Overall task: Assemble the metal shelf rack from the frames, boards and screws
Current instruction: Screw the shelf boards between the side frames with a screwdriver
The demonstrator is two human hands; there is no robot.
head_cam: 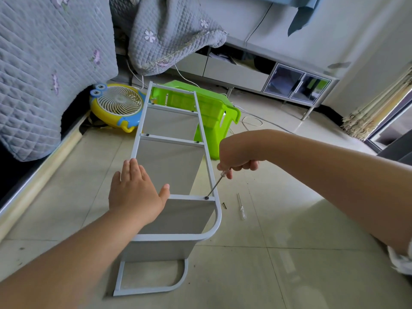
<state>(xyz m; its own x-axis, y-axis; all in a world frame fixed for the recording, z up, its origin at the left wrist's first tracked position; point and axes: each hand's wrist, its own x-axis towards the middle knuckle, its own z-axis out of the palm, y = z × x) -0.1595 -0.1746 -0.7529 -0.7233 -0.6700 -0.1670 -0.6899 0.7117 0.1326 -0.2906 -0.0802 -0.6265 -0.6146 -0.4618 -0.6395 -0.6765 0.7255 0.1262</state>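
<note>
Three boards already sit screwed into the white shelf rack lying on the floor. The right hand grips a screwdriver on a corner screw; the flat left hand steadies the frame. One loose screw remains.

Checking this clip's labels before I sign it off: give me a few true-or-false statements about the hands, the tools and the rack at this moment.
1. The right hand grips a screwdriver whose tip sits on a screw in the rack frame. True.
2. The left hand is curled round a loose board. False: it lies flat with straight fingers on the frame's left side.
3. A second screwdriver lies on the floor to the right of the rack. True.
4. The rack stands upright against the wall. False: it lies on its side on the floor.
5. The green plastic stool is stacked on top of the fan. False: they sit apart on the floor beyond the rack.
</note>
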